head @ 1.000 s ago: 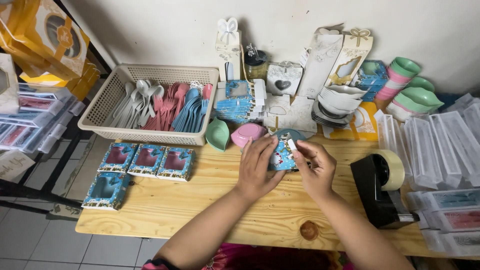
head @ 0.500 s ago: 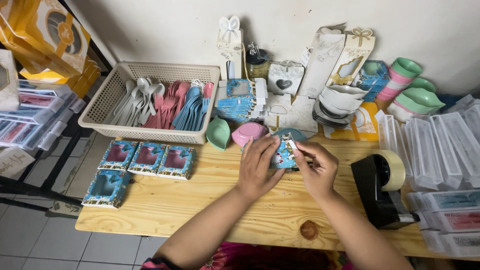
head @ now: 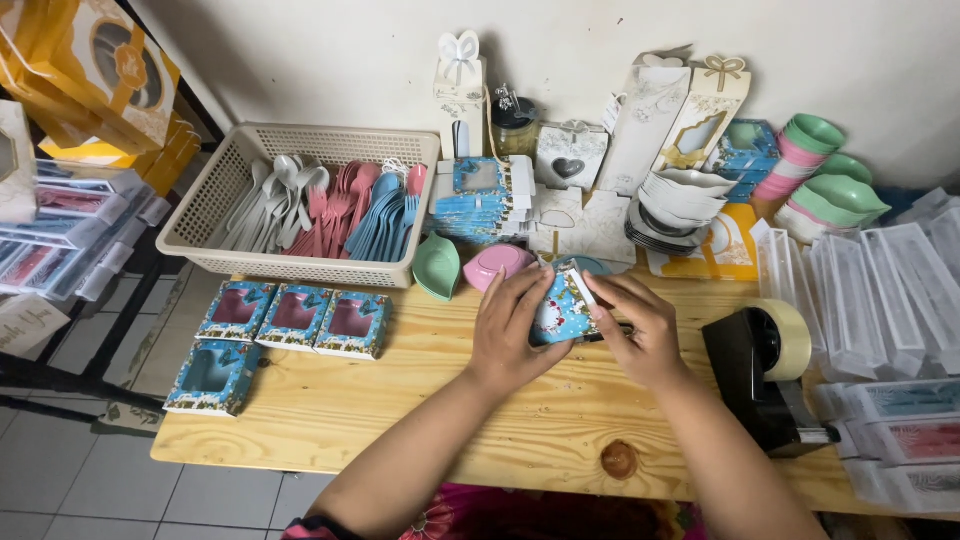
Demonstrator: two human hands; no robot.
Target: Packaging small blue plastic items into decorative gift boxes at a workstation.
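Both my hands hold one small blue patterned gift box (head: 563, 308) just above the wooden table (head: 400, 420). My left hand (head: 510, 335) wraps its left side and my right hand (head: 640, 330) presses its right end. A pink leaf-shaped dish (head: 497, 265) and a green one (head: 437, 268) lie just beyond the box. Several finished blue boxes with windows (head: 290, 320) sit in a group at the table's left.
A beige basket (head: 215, 205) of grey, pink and blue plastic spoons stands at the back left, with a stack of flat blue box blanks (head: 480, 205) beside it. A black tape dispenser (head: 765, 375) sits right. Clear packages (head: 890, 290), stacked bowls (head: 680, 205) and cups (head: 800, 155) crowd the right.
My hands stay on the blue box; my fingers have shifted slightly along its edges and the box has tilted a little.
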